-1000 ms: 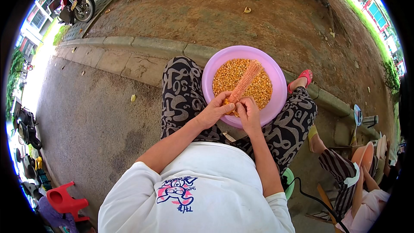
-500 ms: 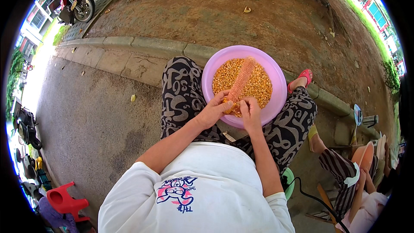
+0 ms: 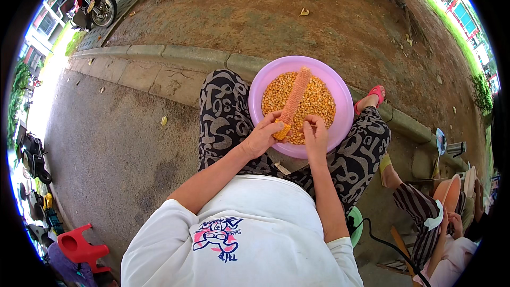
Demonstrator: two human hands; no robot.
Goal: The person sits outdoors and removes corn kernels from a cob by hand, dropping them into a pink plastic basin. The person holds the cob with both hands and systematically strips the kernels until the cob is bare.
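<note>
A mostly stripped corn cob (image 3: pixel 296 94) slants up and away over a basin of loose kernels, with a patch of yellow kernels left at its near end. Around that near end my left hand (image 3: pixel 262 134) is closed, thumb along the kernels. My right hand (image 3: pixel 315 137) hovers just right of the cob, apart from it, fingers curled inward; whether anything lies in them is hidden. Loose orange-yellow corn kernels (image 3: pixel 319 103) fill the bottom of the pink-purple plastic basin (image 3: pixel 345 101), which rests between my legs.
A stone kerb (image 3: pixel 186 56) runs beyond my knees, with brown soil behind it. At the right another person (image 3: pixel 446 244) sits near an orange basin (image 3: pixel 447 194). A green container (image 3: pixel 356 226) stands by my right side. A red plastic stool (image 3: pixel 82 247) is at lower left.
My right hand has drawn off the cob slightly to the right and up. The cob stands a little more upright, and its kernel patch shows more plainly. My left hand keeps its grip.
</note>
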